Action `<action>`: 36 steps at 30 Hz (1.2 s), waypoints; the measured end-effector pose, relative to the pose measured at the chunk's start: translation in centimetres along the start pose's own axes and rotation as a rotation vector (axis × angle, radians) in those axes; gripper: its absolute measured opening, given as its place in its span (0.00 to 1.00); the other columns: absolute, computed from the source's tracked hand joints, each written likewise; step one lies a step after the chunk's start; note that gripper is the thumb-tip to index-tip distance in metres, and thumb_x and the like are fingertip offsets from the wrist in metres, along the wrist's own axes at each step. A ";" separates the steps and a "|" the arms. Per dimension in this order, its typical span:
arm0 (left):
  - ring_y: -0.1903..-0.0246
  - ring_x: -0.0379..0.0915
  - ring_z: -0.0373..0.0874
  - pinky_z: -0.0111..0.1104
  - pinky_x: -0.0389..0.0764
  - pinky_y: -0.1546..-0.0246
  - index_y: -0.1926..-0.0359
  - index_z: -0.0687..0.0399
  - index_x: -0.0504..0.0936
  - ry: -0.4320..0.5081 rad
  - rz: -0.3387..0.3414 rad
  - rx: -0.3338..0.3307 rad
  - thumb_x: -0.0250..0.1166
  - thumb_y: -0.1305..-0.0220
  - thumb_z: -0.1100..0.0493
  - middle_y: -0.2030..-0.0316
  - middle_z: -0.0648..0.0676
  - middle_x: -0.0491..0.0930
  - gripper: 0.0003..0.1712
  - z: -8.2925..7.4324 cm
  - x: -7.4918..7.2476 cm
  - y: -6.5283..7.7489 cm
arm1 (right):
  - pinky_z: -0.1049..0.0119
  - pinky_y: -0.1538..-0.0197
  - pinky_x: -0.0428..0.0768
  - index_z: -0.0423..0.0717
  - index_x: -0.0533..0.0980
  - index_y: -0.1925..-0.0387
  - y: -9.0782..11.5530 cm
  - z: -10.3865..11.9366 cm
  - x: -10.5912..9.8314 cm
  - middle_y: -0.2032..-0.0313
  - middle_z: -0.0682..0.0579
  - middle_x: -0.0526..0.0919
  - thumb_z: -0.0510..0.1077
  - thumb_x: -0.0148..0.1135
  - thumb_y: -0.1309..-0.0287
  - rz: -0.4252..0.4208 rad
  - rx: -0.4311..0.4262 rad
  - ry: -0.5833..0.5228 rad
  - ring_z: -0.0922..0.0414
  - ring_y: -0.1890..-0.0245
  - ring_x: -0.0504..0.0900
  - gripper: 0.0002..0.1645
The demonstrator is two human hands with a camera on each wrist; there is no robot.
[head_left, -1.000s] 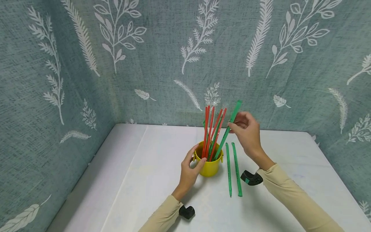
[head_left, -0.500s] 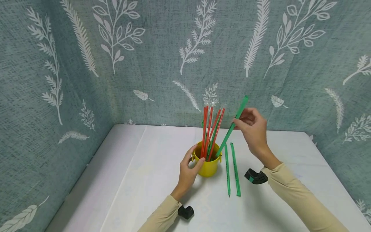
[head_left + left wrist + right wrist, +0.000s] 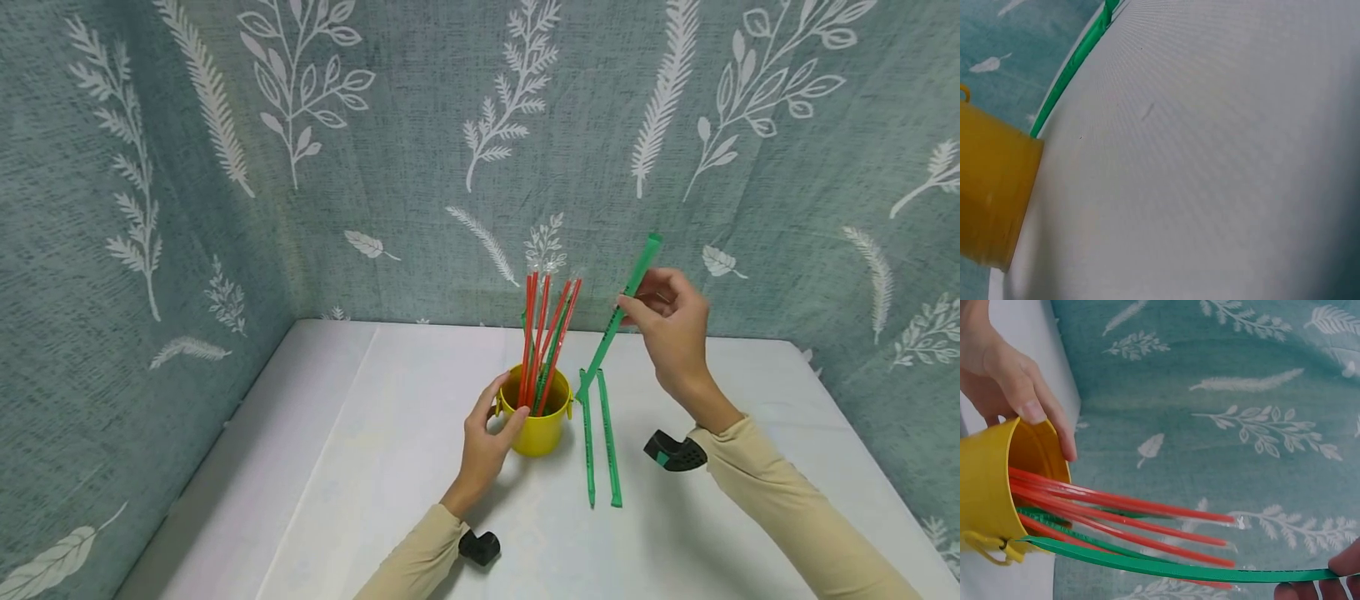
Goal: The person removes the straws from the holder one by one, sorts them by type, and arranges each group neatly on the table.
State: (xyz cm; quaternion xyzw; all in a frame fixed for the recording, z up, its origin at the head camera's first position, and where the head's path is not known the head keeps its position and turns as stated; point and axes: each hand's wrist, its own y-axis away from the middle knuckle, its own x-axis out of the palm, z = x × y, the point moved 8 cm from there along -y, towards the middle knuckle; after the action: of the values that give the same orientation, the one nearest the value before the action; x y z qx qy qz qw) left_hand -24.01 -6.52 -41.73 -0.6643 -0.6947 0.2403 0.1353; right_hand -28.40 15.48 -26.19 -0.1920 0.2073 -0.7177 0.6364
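A small yellow bucket (image 3: 542,437) stands upright on the white table, with my left hand (image 3: 482,446) holding it at the rim by thumb and fingers. Several red straws (image 3: 528,346) in clear wrappers lean in it, along with some green-wrapped ones partly hidden behind them. My right hand (image 3: 677,333) pinches a green-wrapped straw (image 3: 613,325) near its upper part. This straw slants, its lower end just outside the bucket's right rim. In the right wrist view the held straw (image 3: 1166,569) passes in front of the bucket's handle side.
Two green-wrapped straws lie on the table to the right of the bucket, a left one (image 3: 589,458) and a right one (image 3: 610,450). The white table (image 3: 390,467) ends at a leaf-patterned curtain (image 3: 420,167) behind and at the sides.
My right hand has moved right and slightly up, drawing the green straw's lower end out of the bucket. The left hand keeps its hold on the bucket.
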 end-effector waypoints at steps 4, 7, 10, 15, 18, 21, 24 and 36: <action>0.43 0.59 0.48 0.48 0.65 0.55 0.40 0.59 0.63 0.002 0.000 0.001 0.59 0.43 0.61 0.43 0.56 0.66 0.29 0.0 -0.1 0.0 | 0.68 0.72 0.77 0.36 0.71 0.60 -0.2 -0.3 -0.4 0.68 0.43 0.75 0.31 0.59 0.52 0.006 0.022 0.030 0.56 0.71 0.78 0.14; 0.43 0.59 0.48 0.50 0.65 0.55 0.40 0.59 0.63 0.007 0.005 0.002 0.58 0.42 0.61 0.42 0.56 0.65 0.29 0.0 0.0 0.0 | 0.69 0.73 0.77 0.37 0.71 0.60 -0.3 -0.6 -0.8 0.68 0.44 0.75 0.31 0.59 0.52 0.009 0.036 0.058 0.57 0.72 0.78 0.14; 0.43 0.59 0.48 0.51 0.64 0.55 0.40 0.59 0.63 0.008 0.004 0.000 0.58 0.42 0.61 0.42 0.57 0.65 0.29 0.0 0.0 0.0 | 0.67 0.73 0.77 0.36 0.71 0.60 -0.3 -0.8 -1.0 0.68 0.46 0.75 0.32 0.60 0.51 0.017 0.042 0.087 0.58 0.72 0.78 0.14; 0.43 0.59 0.47 0.49 0.64 0.55 0.40 0.59 0.63 0.005 0.002 -0.004 0.58 0.42 0.61 0.43 0.56 0.66 0.28 0.0 0.0 0.0 | 0.66 0.73 0.77 0.35 0.71 0.59 -0.2 -1.0 -1.2 0.67 0.46 0.76 0.33 0.60 0.51 0.035 0.041 0.125 0.58 0.72 0.78 0.15; 0.43 0.59 0.47 0.49 0.64 0.55 0.40 0.59 0.63 0.006 0.002 -0.002 0.58 0.42 0.61 0.43 0.56 0.66 0.28 -0.1 0.0 0.0 | 0.66 0.73 0.78 0.35 0.71 0.58 -0.2 -1.1 -1.4 0.67 0.44 0.76 0.34 0.60 0.50 0.047 0.044 0.140 0.58 0.71 0.78 0.16; 0.43 0.59 0.47 0.49 0.65 0.54 0.40 0.59 0.63 0.005 0.003 0.001 0.58 0.42 0.61 0.43 0.56 0.66 0.28 -0.1 0.0 0.0 | 0.66 0.73 0.78 0.34 0.71 0.57 -0.1 -1.4 -1.6 0.66 0.44 0.76 0.34 0.60 0.50 0.055 0.054 0.149 0.58 0.71 0.78 0.16; 0.42 0.58 0.47 0.49 0.65 0.54 0.40 0.59 0.63 0.006 0.008 0.000 0.58 0.42 0.61 0.42 0.56 0.65 0.29 -0.1 0.1 0.0 | 0.66 0.74 0.78 0.34 0.71 0.57 -0.1 -1.8 -1.9 0.66 0.46 0.76 0.35 0.60 0.50 0.057 0.072 0.157 0.59 0.71 0.78 0.17; 0.42 0.58 0.47 0.48 0.64 0.53 0.40 0.59 0.63 0.007 0.012 -0.006 0.58 0.42 0.60 0.42 0.56 0.65 0.29 0.1 0.0 0.0 | 0.62 0.74 0.78 0.36 0.71 0.56 0.2 -2.9 -2.4 0.67 0.46 0.77 0.38 0.60 0.49 0.073 0.109 0.216 0.61 0.71 0.78 0.17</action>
State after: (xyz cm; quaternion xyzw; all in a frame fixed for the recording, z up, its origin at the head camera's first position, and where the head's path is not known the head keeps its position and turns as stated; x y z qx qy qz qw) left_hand -24.08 -6.56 -41.83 -0.6695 -0.6911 0.2367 0.1343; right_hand -29.52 17.95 -28.76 -0.0713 0.2422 -0.7206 0.6458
